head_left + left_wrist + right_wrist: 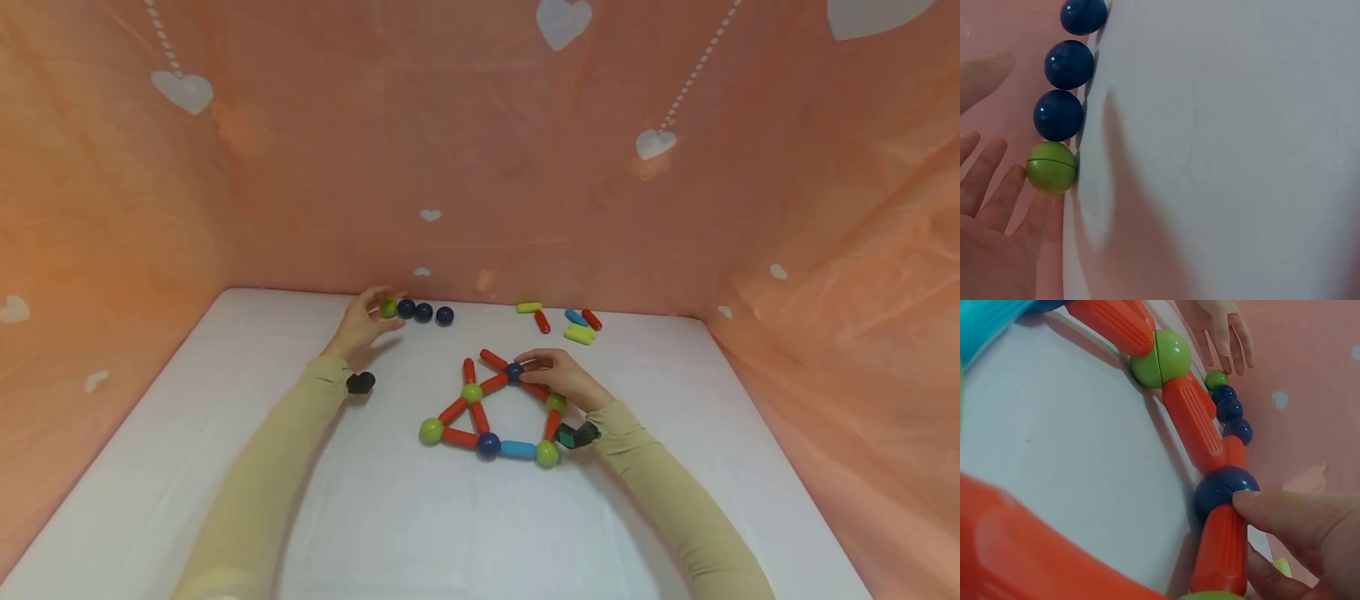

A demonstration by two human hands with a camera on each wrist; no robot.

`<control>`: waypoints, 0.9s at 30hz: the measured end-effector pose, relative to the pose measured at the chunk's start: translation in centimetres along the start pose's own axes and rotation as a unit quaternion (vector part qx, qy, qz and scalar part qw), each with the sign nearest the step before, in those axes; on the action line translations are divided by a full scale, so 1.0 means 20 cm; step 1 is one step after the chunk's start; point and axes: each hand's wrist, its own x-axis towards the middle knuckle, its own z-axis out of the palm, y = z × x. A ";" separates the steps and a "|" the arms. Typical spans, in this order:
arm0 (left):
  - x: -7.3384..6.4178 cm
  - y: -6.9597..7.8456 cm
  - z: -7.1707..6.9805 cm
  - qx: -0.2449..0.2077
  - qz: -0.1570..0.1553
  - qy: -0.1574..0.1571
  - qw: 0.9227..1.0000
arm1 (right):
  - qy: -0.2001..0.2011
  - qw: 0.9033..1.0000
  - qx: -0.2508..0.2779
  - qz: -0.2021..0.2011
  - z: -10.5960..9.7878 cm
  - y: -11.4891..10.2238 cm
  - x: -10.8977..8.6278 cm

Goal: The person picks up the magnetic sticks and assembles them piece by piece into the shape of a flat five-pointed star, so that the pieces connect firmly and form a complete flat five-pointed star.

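My left hand [358, 327] is at the back of the table, its spread fingers beside a green ball [387, 308]. In the left wrist view the fingers look fairly straight, and the thumb stands apart from the balls. Three dark blue balls [1059, 115] continue the row from the green one. With thumb and fingers my right hand [566, 379] pinches a dark blue ball [1227, 490] at the far corner of a magnetic stick-and-ball structure. Red sticks [453, 412], a light blue stick [517, 450], green balls [431, 431] and another blue ball [488, 445] form its linked outline.
Loose sticks lie at the back right of the white table [360, 517]: yellow-green ones [580, 334], red ones [542, 322] and a blue one [576, 317]. A pinkish-orange cloth [480, 167] with white hearts stands behind and along both sides.
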 end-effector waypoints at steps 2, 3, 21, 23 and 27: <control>0.02 -0.01 0.01 0.014 -0.002 0.002 1.000 | -0.001 1.000 0.002 -0.002 0.00 0.00 0.00; 0.03 -0.01 0.01 0.021 -0.003 0.005 1.000 | 0.000 1.000 0.002 -0.003 0.00 0.00 0.00; 0.04 -0.03 0.00 0.078 -0.010 0.044 0.996 | 0.002 1.000 0.011 0.005 0.00 0.00 0.00; 0.04 -0.05 -0.01 0.062 0.001 0.050 0.997 | 0.002 1.000 0.011 0.006 0.00 0.00 0.00; 0.04 -0.07 -0.02 0.042 -0.009 0.048 0.998 | 0.004 1.000 0.010 0.009 0.01 -0.01 0.00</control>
